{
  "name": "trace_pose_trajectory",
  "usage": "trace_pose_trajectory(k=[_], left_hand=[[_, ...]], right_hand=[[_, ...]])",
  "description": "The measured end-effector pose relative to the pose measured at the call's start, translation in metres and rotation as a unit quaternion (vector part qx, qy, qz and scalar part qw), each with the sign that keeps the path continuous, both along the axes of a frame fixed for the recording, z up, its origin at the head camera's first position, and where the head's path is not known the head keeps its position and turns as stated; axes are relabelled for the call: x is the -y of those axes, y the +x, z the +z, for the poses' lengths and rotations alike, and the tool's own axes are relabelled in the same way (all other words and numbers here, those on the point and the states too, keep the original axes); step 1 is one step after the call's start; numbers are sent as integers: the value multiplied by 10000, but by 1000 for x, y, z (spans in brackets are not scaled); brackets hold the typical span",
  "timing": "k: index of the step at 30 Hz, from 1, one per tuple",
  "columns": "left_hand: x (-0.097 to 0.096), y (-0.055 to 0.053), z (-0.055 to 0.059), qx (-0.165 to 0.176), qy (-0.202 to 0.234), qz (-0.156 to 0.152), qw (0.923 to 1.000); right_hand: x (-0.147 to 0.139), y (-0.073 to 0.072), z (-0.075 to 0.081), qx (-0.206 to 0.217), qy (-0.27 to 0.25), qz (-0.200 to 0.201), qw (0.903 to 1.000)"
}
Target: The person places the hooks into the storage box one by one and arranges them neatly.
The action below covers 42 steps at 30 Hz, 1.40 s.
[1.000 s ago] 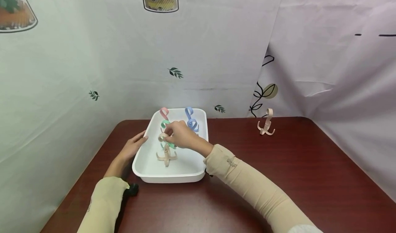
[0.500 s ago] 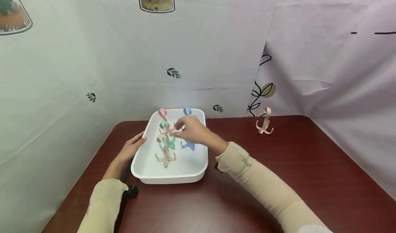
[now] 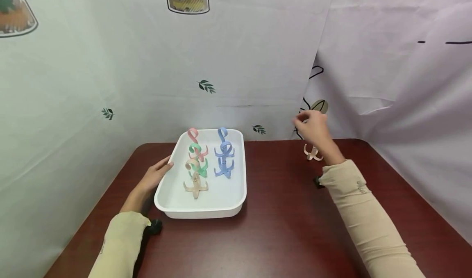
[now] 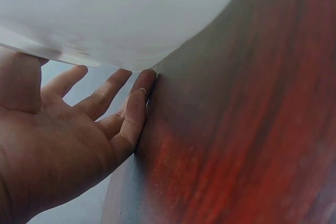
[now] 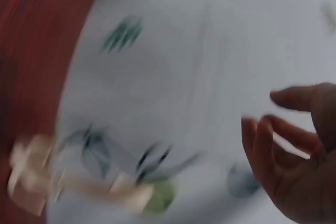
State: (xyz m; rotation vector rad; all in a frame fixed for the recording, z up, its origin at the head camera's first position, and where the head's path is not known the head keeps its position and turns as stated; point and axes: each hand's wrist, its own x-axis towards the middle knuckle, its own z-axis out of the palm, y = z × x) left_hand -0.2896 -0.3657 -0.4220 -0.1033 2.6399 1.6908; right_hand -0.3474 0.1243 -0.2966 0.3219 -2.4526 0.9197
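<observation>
A white tray [image 3: 200, 206] holds hanging hooks with a curled top and several claws: a pink hook [image 3: 193, 135], a green hook [image 3: 200, 170] and a beige hook [image 3: 196, 186] along its left, and blue hooks [image 3: 224, 170] on its right. At the tray's left side my left hand [image 3: 153, 179] touches the wall, fingers spread and fairly straight in the left wrist view. My right hand [image 3: 313, 130] hovers with nothing between thumb and loosely bent fingers. Below and behind it stands another beige hook [image 3: 312, 153], its upper part hidden; the right wrist view shows it blurred.
The dark red wooden table [image 3: 273, 229] ends at a pale curtain [image 3: 250, 56] with leaf prints along its back and sides. Dark wrist-camera mounts sit under both wrists.
My right hand has left the hooks in the tray and swung right and up, towards the beige hook on the table. The left hand stays at the tray's side.
</observation>
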Motion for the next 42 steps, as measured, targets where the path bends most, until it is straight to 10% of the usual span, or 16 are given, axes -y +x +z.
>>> trace_pose_trajectory(k=[6, 16, 29, 42], left_hand=[[1, 0, -1, 82, 30, -4, 10000], [-1, -1, 1, 31, 31, -54, 10000], [0, -2, -1, 63, 91, -27, 9999], [0, -2, -1, 27, 66, -41, 10000]], right_hand=[[-55, -27, -27, 614, 175, -1295, 9895], [-72, -36, -43, 878, 101, -1470, 9852], [-50, -29, -38, 186, 780, -868, 9930], [34, 30, 34, -827, 171, 699, 9940]])
